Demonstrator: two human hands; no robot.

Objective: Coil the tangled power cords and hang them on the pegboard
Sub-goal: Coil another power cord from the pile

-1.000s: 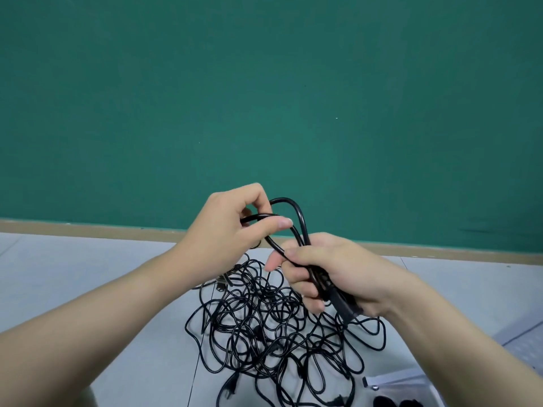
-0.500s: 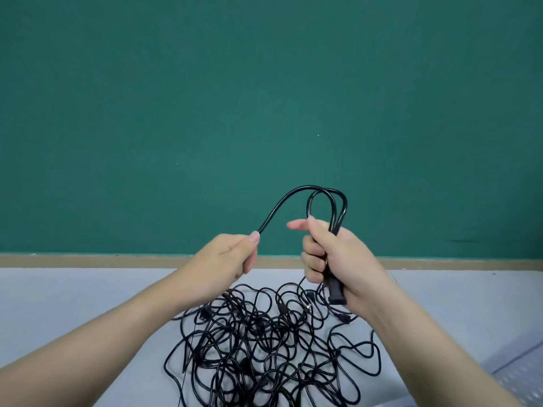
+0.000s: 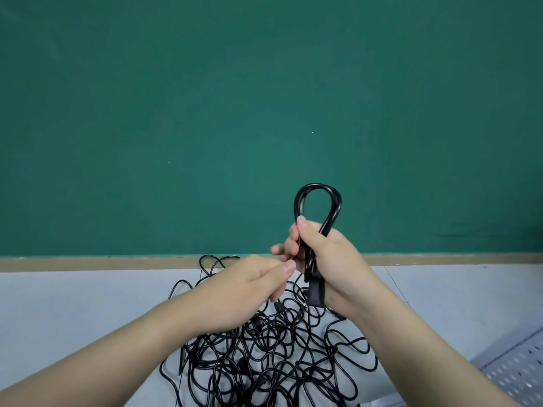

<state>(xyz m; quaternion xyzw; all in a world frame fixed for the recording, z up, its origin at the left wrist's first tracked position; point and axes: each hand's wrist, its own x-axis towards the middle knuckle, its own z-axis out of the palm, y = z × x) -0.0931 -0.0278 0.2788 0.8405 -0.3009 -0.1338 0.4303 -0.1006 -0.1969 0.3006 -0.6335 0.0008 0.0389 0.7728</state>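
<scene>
A heap of tangled black power cords (image 3: 264,359) lies on the grey floor in front of me. My right hand (image 3: 329,259) grips a partly coiled black cord (image 3: 318,201); its loops stand up above my fist and its plug (image 3: 316,293) hangs below. Just left of it, my left hand (image 3: 252,286) pinches a strand of the same cord between thumb and forefinger, close to the right hand's fingers. The strand runs down into the heap.
A green wall (image 3: 205,113) with a tan skirting strip (image 3: 88,263) stands behind the heap. A white perforated pegboard (image 3: 517,371) lies on the floor at the lower right corner. Grey floor (image 3: 73,304) stretches to the left.
My left hand drew in from the left to meet the right hand, closing the long arc of cord into another tight loop above the right fist.
</scene>
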